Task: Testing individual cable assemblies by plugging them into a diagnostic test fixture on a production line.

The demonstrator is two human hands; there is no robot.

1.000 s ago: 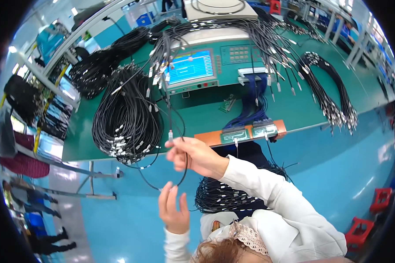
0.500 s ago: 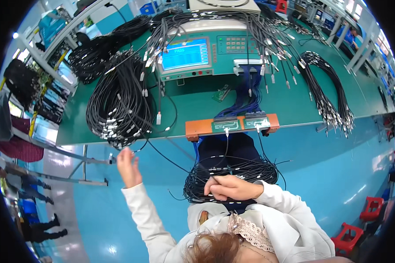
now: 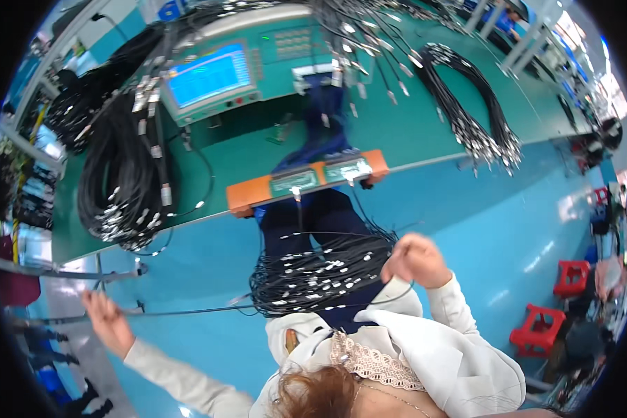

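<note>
A long green workbench point(image 3: 425, 132) was seen curving across the upper half of the view, smooth and matte, above a glossy blue floor point(image 3: 481, 230). At 11 o'clock on the bench a boxy teal tester point(image 3: 223, 73) with a bright blue screen was set. A thick coil of black cables point(image 3: 122, 181) with small silver plugs was heaped at 9 o'clock, and a thinner looped bundle point(image 3: 467, 111) lay at 2 o'clock. A flat orange fixture point(image 3: 306, 181) was fixed on the bench's near edge, just above centre.

Compared with half a second earlier, the left hand point(image 3: 108, 320) had been swung farther out and down to 8 o'clock, and the right hand point(image 3: 414, 259) had been lifted from the lap to 4 o'clock. A single thin black cable point(image 3: 188, 311) was now drawn almost straight between them.

The left hand was closed round that cable's end. The right hand was curled into a loose fist, and the cable appeared to be pinched in it, though the fingers were blurred. A dense lap bundle point(image 3: 313, 275) of black cables with silver tips was spread at centre, just left of the right hand. Small red stools point(image 3: 571, 279) were stood at 4 o'clock.
</note>
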